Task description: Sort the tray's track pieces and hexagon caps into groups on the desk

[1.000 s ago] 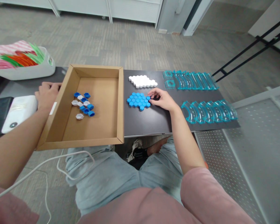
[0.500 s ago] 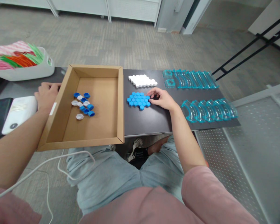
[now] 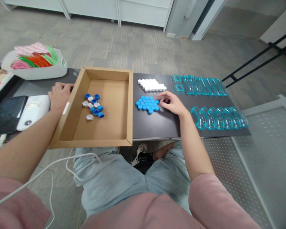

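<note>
My right hand (image 3: 171,102) is at the right edge of a flat cluster of blue hexagonal pieces (image 3: 146,104). Its thumb and index finger are bent around the outermost blue piece there. Just behind lies a matching group of white hexagonal pieces (image 3: 151,85). My left hand (image 3: 60,96) rests on the table against the outside of the cardboard box (image 3: 129,111), fingers stretched towards its left wall, which hides the fingertips. Inside the box, loose blue hexagonal pieces (image 3: 100,108) and white ones (image 3: 90,117) lie scattered near the middle.
Clear teal curved track pieces stand in a back row (image 3: 205,86) and a front row (image 3: 219,117) on the right. At left are a white device (image 3: 34,111), a black pad (image 3: 8,114) and a white bin (image 3: 43,72) of colourful sticks. A white cable (image 3: 69,157) crosses my lap.
The view has swung slightly left, so everything appears further right. Both hands keep their places, the right at the blue cluster and the left beside the box.
</note>
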`<action>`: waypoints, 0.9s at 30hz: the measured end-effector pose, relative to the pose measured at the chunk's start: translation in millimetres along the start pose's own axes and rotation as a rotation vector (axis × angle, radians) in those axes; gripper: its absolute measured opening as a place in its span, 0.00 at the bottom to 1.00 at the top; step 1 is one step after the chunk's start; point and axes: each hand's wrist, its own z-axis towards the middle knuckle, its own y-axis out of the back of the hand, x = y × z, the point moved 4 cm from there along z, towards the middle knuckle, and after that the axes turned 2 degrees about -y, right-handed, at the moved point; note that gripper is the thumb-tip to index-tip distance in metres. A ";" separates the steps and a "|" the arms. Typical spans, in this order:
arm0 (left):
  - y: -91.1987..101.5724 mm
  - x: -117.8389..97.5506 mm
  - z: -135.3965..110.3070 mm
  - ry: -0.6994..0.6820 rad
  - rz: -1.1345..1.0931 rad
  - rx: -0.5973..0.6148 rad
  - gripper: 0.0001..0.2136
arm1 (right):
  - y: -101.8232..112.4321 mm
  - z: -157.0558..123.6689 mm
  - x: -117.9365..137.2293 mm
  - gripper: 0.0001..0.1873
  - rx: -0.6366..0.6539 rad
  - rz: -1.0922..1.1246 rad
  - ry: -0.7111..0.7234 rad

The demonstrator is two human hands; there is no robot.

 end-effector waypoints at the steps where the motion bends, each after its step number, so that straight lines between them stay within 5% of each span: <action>1: 0.2 0.4 -0.5 -0.008 -0.009 -0.004 0.32 | 1.1 -0.5 -0.4 0.20 -0.024 0.000 -0.001; 5: -1.9 4.8 -1.5 -0.045 -0.043 -0.020 0.30 | 3.9 -0.2 18.3 0.12 -0.223 -0.061 0.073; 8: -5.2 8.4 -0.3 -0.070 -0.047 -0.010 0.30 | -16.6 7.5 65.5 0.09 -0.250 -0.156 0.198; 11: -7.4 10.2 0.8 -0.081 -0.052 -0.028 0.29 | -72.0 23.7 132.8 0.09 -0.005 -0.272 0.359; 14: -8.1 9.8 -0.2 -0.078 -0.048 -0.064 0.29 | -144.6 43.7 185.9 0.10 0.342 -0.527 0.375; 19: -8.8 8.1 -2.2 -0.073 -0.030 -0.084 0.27 | -219.0 69.3 210.7 0.12 0.484 -0.875 0.228; 23: -9.7 10.5 -0.7 -0.078 -0.049 -0.080 0.28 | -230.8 72.2 198.7 0.03 0.483 -0.840 0.228; 27: -9.2 13.5 -0.5 -0.090 -0.103 -0.063 0.29 | -201.8 65.8 197.1 0.05 0.438 -0.467 0.358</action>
